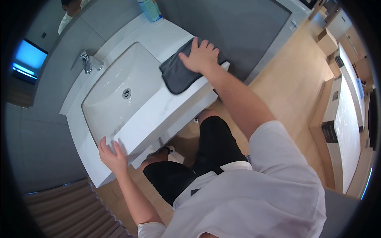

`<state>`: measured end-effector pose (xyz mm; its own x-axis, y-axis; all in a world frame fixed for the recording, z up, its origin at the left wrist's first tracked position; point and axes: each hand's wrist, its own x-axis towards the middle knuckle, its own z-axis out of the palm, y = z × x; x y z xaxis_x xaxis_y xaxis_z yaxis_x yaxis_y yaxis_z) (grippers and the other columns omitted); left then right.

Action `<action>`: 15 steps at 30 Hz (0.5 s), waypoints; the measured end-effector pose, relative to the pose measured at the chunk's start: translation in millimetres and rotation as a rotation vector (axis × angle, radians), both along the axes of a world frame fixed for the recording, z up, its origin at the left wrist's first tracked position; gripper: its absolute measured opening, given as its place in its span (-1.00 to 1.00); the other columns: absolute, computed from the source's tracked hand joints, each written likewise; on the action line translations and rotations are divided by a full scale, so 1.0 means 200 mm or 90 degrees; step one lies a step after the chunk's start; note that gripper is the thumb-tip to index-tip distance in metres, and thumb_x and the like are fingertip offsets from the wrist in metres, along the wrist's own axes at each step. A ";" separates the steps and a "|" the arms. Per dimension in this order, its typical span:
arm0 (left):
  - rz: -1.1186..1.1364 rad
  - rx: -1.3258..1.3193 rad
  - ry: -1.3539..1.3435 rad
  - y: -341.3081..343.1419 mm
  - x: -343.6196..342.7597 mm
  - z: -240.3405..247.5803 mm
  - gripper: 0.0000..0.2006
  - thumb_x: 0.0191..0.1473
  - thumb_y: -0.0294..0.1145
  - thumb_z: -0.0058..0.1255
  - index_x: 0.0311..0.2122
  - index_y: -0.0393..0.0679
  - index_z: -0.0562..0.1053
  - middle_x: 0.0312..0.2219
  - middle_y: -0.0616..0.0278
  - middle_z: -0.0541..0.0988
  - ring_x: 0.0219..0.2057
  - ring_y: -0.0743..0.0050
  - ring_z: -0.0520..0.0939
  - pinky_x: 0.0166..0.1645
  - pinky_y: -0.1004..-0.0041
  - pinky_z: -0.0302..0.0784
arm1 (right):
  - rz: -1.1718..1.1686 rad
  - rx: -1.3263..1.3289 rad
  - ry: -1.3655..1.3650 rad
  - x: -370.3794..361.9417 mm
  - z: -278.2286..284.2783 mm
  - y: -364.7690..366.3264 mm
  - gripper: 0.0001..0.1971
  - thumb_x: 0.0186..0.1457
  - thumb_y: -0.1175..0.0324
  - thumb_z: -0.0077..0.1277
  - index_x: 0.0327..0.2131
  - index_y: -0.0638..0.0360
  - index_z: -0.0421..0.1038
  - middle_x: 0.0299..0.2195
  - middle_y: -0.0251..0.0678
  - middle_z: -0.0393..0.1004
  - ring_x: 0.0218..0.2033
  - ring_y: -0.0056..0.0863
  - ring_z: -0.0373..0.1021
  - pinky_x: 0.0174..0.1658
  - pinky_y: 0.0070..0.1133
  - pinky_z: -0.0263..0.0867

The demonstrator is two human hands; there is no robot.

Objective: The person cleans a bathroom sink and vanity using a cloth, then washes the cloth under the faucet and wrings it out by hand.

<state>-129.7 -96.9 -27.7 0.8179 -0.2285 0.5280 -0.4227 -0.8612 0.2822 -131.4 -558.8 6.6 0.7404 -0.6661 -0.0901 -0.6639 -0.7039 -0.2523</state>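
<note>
My right hand (pixel 201 55) lies spread over a dark grey cloth (pixel 180 75), pressing it on the right end of the white countertop (pixel 139 129). The folded cloth reaches from the basin's right rim to the counter's front edge. My left hand (pixel 112 156) rests on the front left of the counter, its fingers apart and holding nothing. Between the two hands is the white rectangular basin (pixel 107 105) with a round metal drain (pixel 126 93). Behind the basin stands a chrome faucet (pixel 89 62).
A blue-green bottle or canister (pixel 151 11) stands at the counter's back right corner. Above the counter's back runs a mirror (pixel 47 51). A grey wall (pixel 238 31) borders the right end. Brown pleated curtain (pixel 71 210) hangs at lower left; wrapped mattresses (pixel 349 131) lie far right.
</note>
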 end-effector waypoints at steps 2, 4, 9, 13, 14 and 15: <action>0.002 0.015 -0.001 -0.03 0.00 0.00 -0.56 0.12 -0.28 0.07 0.06 -0.30 0.42 0.05 -0.14 0.47 0.06 -0.20 0.47 0.15 0.05 0.33 | 0.005 0.032 -0.018 0.09 -0.02 -0.13 -0.11 0.19 -0.27 -0.19 0.36 0.22 0.02 0.33 0.16 0.06 0.31 0.07 0.11 0.27 -0.06 0.08; 0.006 0.032 -0.006 -0.04 0.00 0.00 -0.57 0.12 -0.27 0.06 0.05 -0.30 0.43 0.06 -0.13 0.47 0.06 -0.19 0.47 0.16 0.05 0.32 | 0.012 0.067 -0.040 0.21 -0.04 -0.24 -0.15 0.19 -0.24 -0.16 0.32 0.27 0.11 0.29 0.14 0.18 0.26 -0.01 0.24 0.22 -0.16 0.22; -0.008 0.023 -0.035 -0.04 -0.01 0.02 -0.66 0.11 -0.34 0.06 -0.06 -0.34 0.48 -0.06 -0.16 0.54 -0.02 -0.21 0.54 0.08 0.09 0.43 | 0.093 0.152 -0.092 0.46 -0.15 -0.52 -0.06 0.09 -0.39 -0.10 0.17 0.41 0.33 0.11 0.14 0.42 0.16 -0.03 0.36 0.18 -0.30 0.30; -0.020 0.020 -0.045 -0.04 0.00 0.01 -0.68 0.11 -0.33 0.07 -0.08 -0.34 0.49 -0.09 -0.14 0.56 -0.05 -0.19 0.56 0.05 0.09 0.45 | 0.128 0.218 -0.071 0.40 -0.17 -0.59 0.06 0.02 -0.43 -0.03 0.27 0.44 0.18 0.23 0.17 0.27 0.26 -0.05 0.25 0.29 -0.35 0.16; -0.013 0.026 -0.048 -0.04 0.00 0.01 -0.68 0.12 -0.32 0.07 -0.09 -0.33 0.50 -0.10 -0.12 0.57 -0.06 -0.17 0.56 0.05 0.10 0.45 | 0.136 0.269 -0.060 0.35 -0.18 -0.60 0.11 0.00 -0.42 0.01 0.30 0.43 0.09 0.28 0.16 0.18 0.31 -0.08 0.18 0.33 -0.38 0.07; -0.008 0.031 -0.051 -0.04 0.00 0.00 -0.68 0.12 -0.31 0.07 -0.10 -0.33 0.50 -0.11 -0.10 0.57 -0.07 -0.16 0.57 0.04 0.11 0.45 | 0.143 0.318 -0.050 0.29 -0.18 -0.63 0.16 -0.03 -0.42 0.06 0.34 0.43 0.01 0.33 0.15 0.10 0.35 -0.11 0.10 0.38 -0.41 -0.03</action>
